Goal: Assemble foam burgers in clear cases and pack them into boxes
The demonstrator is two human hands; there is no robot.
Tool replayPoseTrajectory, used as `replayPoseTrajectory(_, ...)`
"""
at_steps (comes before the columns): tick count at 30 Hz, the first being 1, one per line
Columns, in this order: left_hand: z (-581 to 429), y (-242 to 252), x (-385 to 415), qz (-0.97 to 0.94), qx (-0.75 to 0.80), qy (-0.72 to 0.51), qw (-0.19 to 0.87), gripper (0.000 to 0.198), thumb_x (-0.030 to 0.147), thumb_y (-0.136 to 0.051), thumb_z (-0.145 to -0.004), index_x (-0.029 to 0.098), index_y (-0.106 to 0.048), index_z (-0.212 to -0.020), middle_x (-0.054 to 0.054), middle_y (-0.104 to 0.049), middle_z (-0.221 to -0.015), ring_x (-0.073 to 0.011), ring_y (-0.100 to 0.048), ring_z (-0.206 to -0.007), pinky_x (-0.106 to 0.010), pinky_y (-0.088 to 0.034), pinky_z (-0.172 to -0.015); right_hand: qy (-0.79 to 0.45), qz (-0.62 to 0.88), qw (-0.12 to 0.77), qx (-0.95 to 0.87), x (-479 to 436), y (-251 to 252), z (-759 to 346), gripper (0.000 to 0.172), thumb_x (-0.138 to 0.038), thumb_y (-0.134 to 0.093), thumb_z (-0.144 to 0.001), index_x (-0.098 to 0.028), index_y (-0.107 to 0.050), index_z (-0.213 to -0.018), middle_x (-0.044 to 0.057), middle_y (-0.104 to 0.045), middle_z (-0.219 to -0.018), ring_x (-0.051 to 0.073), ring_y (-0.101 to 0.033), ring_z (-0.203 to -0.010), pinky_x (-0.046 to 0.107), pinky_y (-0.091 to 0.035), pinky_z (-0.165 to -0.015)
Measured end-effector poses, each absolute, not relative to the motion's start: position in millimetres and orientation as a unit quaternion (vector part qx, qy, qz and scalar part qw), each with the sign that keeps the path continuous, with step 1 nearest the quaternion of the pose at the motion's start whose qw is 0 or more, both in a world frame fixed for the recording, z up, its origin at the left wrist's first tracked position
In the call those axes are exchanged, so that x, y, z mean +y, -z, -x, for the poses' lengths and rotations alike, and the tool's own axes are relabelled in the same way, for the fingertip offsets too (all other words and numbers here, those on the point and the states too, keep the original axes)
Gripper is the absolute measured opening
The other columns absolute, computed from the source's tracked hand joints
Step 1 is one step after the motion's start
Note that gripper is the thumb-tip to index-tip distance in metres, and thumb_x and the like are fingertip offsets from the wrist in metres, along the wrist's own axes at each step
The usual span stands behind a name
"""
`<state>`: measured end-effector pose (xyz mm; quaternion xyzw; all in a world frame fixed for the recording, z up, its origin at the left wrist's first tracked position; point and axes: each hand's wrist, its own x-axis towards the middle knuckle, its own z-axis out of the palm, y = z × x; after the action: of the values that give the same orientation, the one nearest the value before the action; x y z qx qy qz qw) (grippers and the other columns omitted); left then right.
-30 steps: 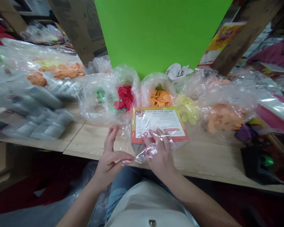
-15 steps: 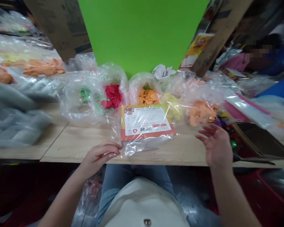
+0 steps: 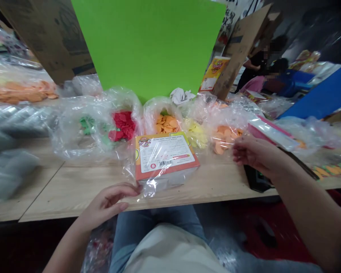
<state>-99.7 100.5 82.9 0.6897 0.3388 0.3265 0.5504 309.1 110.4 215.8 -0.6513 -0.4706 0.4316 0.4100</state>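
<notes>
A box [image 3: 167, 153] with an orange and yellow top and a white barcode label lies in clear plastic wrap on the wooden table, in front of me. My left hand [image 3: 109, 201] is at its near left corner, fingertips against the plastic wrap [image 3: 150, 187] and thumb apart. To the right, my right hand [image 3: 254, 157] hovers beside a clear bag of orange pieces [image 3: 224, 138], fingers loosely bent with nothing visible in them. Under its wrist, a dark device [image 3: 255, 182] is partly hidden.
Open clear bags behind the box hold green pieces [image 3: 87, 125], red pieces [image 3: 124, 125], more orange pieces [image 3: 167, 123] and yellow pieces [image 3: 196, 133]. A green panel [image 3: 150, 49] stands behind them. Blurred silvery plastic packs [image 3: 11, 170] lie left. Other people [image 3: 261, 64] are at the far right.
The view has shifted to the right. My left thumb has spread away from the fingers. My right hand has turned inward, its forearm now slanting in from the right. The box's near side shows more.
</notes>
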Motion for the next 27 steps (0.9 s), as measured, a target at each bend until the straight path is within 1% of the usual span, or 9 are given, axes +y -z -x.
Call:
replayPoseTrajectory(2, 100.1, -80.9, 99.8, -0.656, 0.303, -0.357, 0.592, 0.042, 0.052, -0.051, -0.077, 0.018, -0.067, -0.095, -0.014, -0.062, -0.105, -0.0312, -0.053, -0.106, -0.044, -0.041, -0.093, -0.485, 0.649, 0.406, -0.422, 92.2, -199.9, -310.6, 0.019, -0.035, -0.063, -0.07, -0.017, -0.058, -0.068, 0.003, -0.057, -0.064, 0.013, -0.055, -0.054, 0.024, -0.046, -0.045)
replayPoseTrajectory(4, 98.2, -79.1, 99.6, -0.601, 0.309, -0.401, 0.619, 0.052, 0.063, -0.045, -0.075, 0.016, -0.068, -0.084, -0.013, -0.064, -0.092, -0.0306, -0.057, -0.096, -0.044, -0.044, -0.089, -0.522, 0.645, 0.401, -0.388, 78.3, -179.4, -311.0, 0.021, -0.036, -0.064, -0.07, -0.016, -0.057, -0.07, 0.003, -0.057, -0.066, 0.012, -0.055, -0.057, 0.023, -0.048, -0.05)
replayPoseTrajectory(7, 93.9, -79.9, 98.5, -0.507, 0.421, -0.44, 0.61, 0.031, 0.047, -0.058, -0.075, 0.017, -0.061, -0.065, -0.004, -0.062, -0.075, -0.0223, -0.061, -0.085, -0.036, -0.048, -0.084, -0.526, 0.637, 0.423, -0.371, 68.3, -151.4, -312.6, 0.023, -0.037, -0.065, -0.071, -0.016, -0.056, -0.071, 0.002, -0.057, -0.067, 0.012, -0.055, -0.061, 0.024, -0.049, -0.056)
replayPoseTrajectory(9, 92.3, -83.9, 96.2, -0.461, 0.489, -0.452, 0.586, 0.019, 0.033, -0.067, -0.07, 0.018, -0.056, -0.064, 0.0, -0.061, -0.071, -0.0175, -0.061, -0.081, -0.03, -0.049, -0.081, -0.53, 0.627, 0.441, -0.361, 66.2, -140.8, -316.6, 0.024, -0.039, -0.065, -0.071, -0.016, -0.055, -0.072, 0.002, -0.057, -0.067, 0.012, -0.056, -0.062, 0.025, -0.049, -0.058)
replayPoseTrajectory(11, 92.4, -89.1, 92.8, -0.446, 0.512, -0.467, 0.567, 0.021, 0.028, -0.072, -0.065, 0.02, -0.053, -0.072, 0.004, -0.06, -0.067, -0.0155, -0.062, -0.076, -0.028, -0.049, -0.078, -0.542, 0.614, 0.452, -0.355, 64.2, -136.4, -322.5, 0.025, -0.039, -0.066, -0.071, -0.017, -0.056, -0.075, 0.001, -0.057, -0.068, 0.012, -0.056, -0.063, 0.025, -0.049, -0.059)
replayPoseTrajectory(16, 93.0, -91.3, 88.3, -0.472, 0.543, -0.436, 0.541, 0.058, 0.027, -0.074, -0.063, 0.028, -0.044, -0.113, 0.007, -0.059, -0.062, -0.0136, -0.062, -0.069, -0.027, -0.05, -0.073, -0.548, 0.598, 0.457, -0.366, 57.0, -120.2, -330.7, 0.026, -0.041, -0.067, -0.072, -0.017, -0.058, -0.077, 0.001, -0.059, -0.071, 0.012, -0.057, -0.066, 0.026, -0.048, -0.066)
replayPoseTrajectory(18, 92.4, -86.3, 92.7, -0.488, 0.546, -0.408, 0.545, 0.063, 0.027, -0.073, -0.064, 0.027, -0.043, -0.12, 0.007, -0.059, -0.062, -0.0125, -0.061, -0.068, -0.026, -0.049, -0.075, -0.548, 0.595, 0.455, -0.372, 58.5, -103.7, -327.5, 0.029, -0.043, -0.067, -0.07, -0.017, -0.057, -0.075, 0.001, -0.058, -0.07, 0.012, -0.056, -0.067, 0.027, -0.048, -0.067)
replayPoseTrajectory(23, 97.4, -77.3, 112.4, -0.547, 0.547, -0.347, 0.53, 0.037, 0.036, -0.07, -0.066, 0.019, -0.064, -0.099, -0.002, -0.066, -0.078, -0.0184, -0.062, -0.083, -0.031, -0.047, -0.084, -0.536, 0.574, 0.491, -0.378, 84.7, -63.8, -313.8, 0.033, -0.047, -0.067, -0.068, -0.017, -0.058, -0.078, 0.002, -0.06, -0.074, 0.015, -0.059, -0.074, 0.031, -0.048, -0.074)
replayPoseTrajectory(27, 104.1, -83.7, 121.1, -0.631, 0.55, -0.273, 0.475, 0.024, 0.037, -0.067, -0.067, 0.021, -0.069, -0.085, -0.004, -0.068, -0.09, -0.0215, -0.059, -0.09, -0.028, -0.046, -0.083, -0.463, 0.556, 0.546, -0.422, 120.3, -54.5, -303.1, 0.029, -0.045, -0.06, -0.073, -0.017, -0.058, -0.077, 0.002, -0.061, -0.075, 0.014, -0.058, -0.075, 0.031, -0.048, -0.074)
